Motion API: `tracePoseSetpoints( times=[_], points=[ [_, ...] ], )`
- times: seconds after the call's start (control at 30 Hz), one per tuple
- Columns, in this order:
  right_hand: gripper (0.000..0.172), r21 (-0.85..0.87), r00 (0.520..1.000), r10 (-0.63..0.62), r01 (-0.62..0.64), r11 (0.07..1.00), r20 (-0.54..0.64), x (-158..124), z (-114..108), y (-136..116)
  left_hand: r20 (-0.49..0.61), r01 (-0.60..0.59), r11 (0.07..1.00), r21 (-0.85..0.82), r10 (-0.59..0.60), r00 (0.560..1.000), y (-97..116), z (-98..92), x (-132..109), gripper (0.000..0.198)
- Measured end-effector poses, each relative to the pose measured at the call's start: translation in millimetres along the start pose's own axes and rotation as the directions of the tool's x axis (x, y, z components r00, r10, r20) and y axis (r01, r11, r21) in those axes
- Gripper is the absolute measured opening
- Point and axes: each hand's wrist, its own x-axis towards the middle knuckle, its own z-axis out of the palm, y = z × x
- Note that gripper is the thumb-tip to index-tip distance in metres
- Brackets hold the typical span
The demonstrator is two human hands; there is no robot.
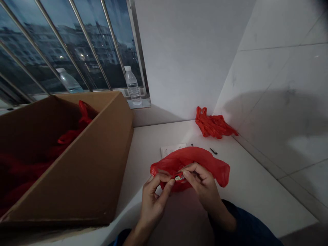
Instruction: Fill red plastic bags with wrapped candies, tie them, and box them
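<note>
Two bare hands, L hand (pixel 153 196) & R hand (pixel 206 189): each thumb + index pinched tight on thin, sheer film of a red bag (pixel 202 159), nr counter's (pixel 251 181) front edge. Small patterned bit (pixel 178 178) btwn, too tiny to ID. Along L edge, matte cardboard box (pixel 110 160) w/ crinkled red plastic (pixel 70 136). Behind bag, flat white pad (pixel 171 149), slim black stick (pixel 213 151). Back R corner: crumpled red heap (pixel 212 125). Beyond, clear ribbed bottle (pixel 133 89) on sill (pixel 145 103).
</note>
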Motion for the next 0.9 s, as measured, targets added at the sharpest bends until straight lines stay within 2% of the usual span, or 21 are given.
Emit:
tracePoseSetpoints(
  times=[0.07, 0.17, 0.27, 0.33, 0.57, 0.67, 0.73, 0.8, 0.83, 0.9],
  points=[
    [0.012, -0.030, 1.000, -0.029, 0.029, 0.999, 0.004, 0.0, -0.8, -0.1, -0.006, 0.013, 1.000, 0.026, -0.013, 1.000, -0.4, -0.8, 0.6, 0.019],
    [0.010, -0.116, 0.996, -0.087, 0.090, 0.989, 0.028, 0.6, -3.8, -1.9, 0.002, 0.017, 0.997, 0.080, -0.018, 1.000, 0.3, -2.4, 2.6, 0.009],
    [0.008, -0.193, 0.991, -0.125, 0.133, 0.972, 0.051, 1.2, -5.8, -3.5, -0.003, -0.007, 0.994, 0.105, 0.007, 1.000, 1.9, -3.2, 4.2, 0.011],
    [0.008, -0.201, 0.988, -0.138, 0.149, 0.968, 0.066, 1.1, -5.4, -3.5, -0.020, -0.008, 0.996, 0.088, 0.010, 1.000, 2.9, -2.8, 4.4, 0.006],
    [0.010, -0.099, 0.993, -0.112, 0.116, 0.988, 0.037, -2.9, 3.1, -0.2, -0.033, 0.082, 0.996, -0.039, -0.084, 0.996, 4.2, 1.4, 2.3, 0.017],
    [0.009, -0.193, 0.985, -0.166, 0.171, 0.966, 0.039, -1.9, -2.3, -1.7, -0.020, 0.081, 0.996, -0.022, -0.082, 0.996, 3.4, 0.5, 1.2, 0.016],
    [0.009, -0.348, 0.961, -0.277, 0.264, 0.900, 0.012, 1.1, -12.2, -3.9, -0.011, 0.085, 0.996, -0.001, -0.085, 0.996, 2.2, -1.2, 0.0, 0.017],
    [0.010, -0.544, 0.914, -0.405, 0.343, 0.766, 0.005, 5.1, -24.8, -5.9, 0.002, 0.101, 0.995, -0.006, -0.101, 0.995, 1.0, -2.6, -1.7, 0.021],
    [0.012, -0.636, 0.897, -0.442, 0.359, 0.683, 0.031, 7.0, -31.0, -6.3, 0.010, 0.108, 0.994, -0.014, -0.107, 0.994, 0.5, -3.0, -2.7, 0.023],
    [0.018, -0.781, 0.898, -0.423, 0.347, 0.520, 0.117, 10.2, -41.6, -4.8, 0.025, 0.110, 0.993, -0.030, -0.110, 0.994, -0.3, -2.9, -5.1, 0.026]
  ],
)
